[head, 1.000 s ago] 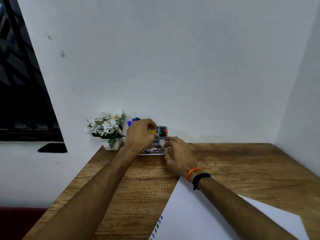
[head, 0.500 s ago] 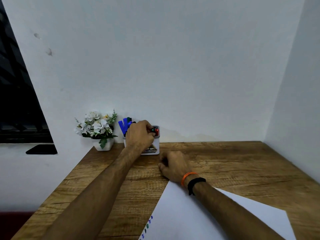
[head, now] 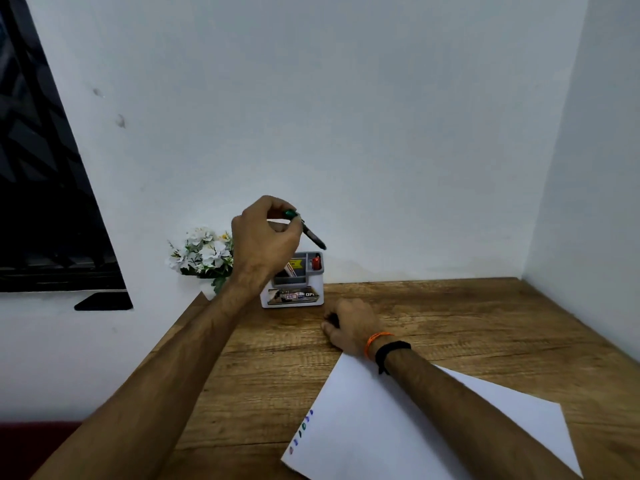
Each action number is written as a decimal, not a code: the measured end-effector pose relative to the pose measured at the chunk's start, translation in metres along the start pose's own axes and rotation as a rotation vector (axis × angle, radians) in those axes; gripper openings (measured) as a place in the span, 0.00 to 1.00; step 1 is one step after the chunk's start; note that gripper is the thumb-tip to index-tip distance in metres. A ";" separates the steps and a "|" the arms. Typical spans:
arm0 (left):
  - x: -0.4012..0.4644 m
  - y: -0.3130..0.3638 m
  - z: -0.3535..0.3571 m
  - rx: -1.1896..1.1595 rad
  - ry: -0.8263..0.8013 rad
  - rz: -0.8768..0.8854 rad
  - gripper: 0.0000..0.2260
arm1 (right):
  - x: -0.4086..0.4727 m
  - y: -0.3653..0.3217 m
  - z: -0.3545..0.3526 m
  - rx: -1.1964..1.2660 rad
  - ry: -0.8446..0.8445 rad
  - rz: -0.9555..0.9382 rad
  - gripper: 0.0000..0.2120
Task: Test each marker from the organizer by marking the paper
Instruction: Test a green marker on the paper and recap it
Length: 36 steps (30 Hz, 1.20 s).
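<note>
My left hand [head: 265,233] is raised above the organizer and pinches a marker [head: 311,233] with a green cap and a dark body that slants down to the right. The grey and white organizer [head: 294,299] stands against the wall at the back of the wooden table; a red marker [head: 316,263] stands in its right slot. My right hand [head: 349,327] rests on the table in front of the organizer, fingers curled, holding nothing I can see. A white paper [head: 415,427] lies under my right forearm, with several short coloured marks [head: 303,431] along its left edge.
A small white pot of white flowers [head: 202,254] stands left of the organizer at the table's back left corner. White walls close in behind and on the right. A dark window [head: 38,188] is on the left. The wooden table [head: 485,323] stretches to the right.
My left hand has lifted the green-capped marker up out of the organizer. My right hand has drawn back from the organizer and settled on the table.
</note>
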<state>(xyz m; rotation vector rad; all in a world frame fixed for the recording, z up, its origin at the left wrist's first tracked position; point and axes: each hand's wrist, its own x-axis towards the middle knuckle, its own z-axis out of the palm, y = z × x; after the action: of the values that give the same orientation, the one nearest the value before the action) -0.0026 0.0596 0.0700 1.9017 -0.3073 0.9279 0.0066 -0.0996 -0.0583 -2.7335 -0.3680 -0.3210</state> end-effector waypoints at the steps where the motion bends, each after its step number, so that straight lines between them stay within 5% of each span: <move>1: -0.005 0.000 -0.003 -0.053 0.001 -0.041 0.06 | -0.002 -0.001 -0.001 -0.015 -0.024 0.005 0.13; 6: -0.047 -0.010 -0.008 -0.489 -0.007 -0.492 0.05 | -0.015 -0.007 -0.007 0.000 -0.041 -0.050 0.17; 9: -0.072 -0.013 -0.009 -0.733 -0.015 -0.724 0.02 | -0.024 -0.019 -0.018 0.358 0.018 -0.045 0.26; 12: -0.090 -0.016 -0.008 -0.882 -0.003 -0.839 0.03 | -0.033 -0.030 -0.026 0.830 0.088 0.044 0.17; 14: -0.099 -0.017 -0.008 -0.893 -0.053 -0.864 0.04 | -0.038 -0.032 -0.032 1.067 0.096 0.107 0.21; 17: -0.110 -0.017 -0.010 -0.833 -0.245 -0.802 0.05 | -0.052 -0.029 -0.041 1.222 0.063 0.111 0.15; 24: -0.125 -0.017 -0.010 -0.263 -0.744 -0.325 0.07 | -0.084 -0.019 -0.046 1.102 0.063 0.004 0.10; 33: -0.144 -0.024 -0.001 -0.024 -0.850 -0.020 0.10 | -0.101 -0.006 -0.034 1.143 -0.018 0.073 0.17; 36: -0.150 -0.026 -0.002 -0.048 -0.848 0.039 0.10 | -0.102 -0.009 -0.029 1.184 -0.056 0.052 0.11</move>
<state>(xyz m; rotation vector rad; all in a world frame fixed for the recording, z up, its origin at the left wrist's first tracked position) -0.0907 0.0493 -0.0535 2.1618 -0.8522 0.0810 -0.0967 -0.1243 -0.0566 -1.5829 -0.3409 0.0185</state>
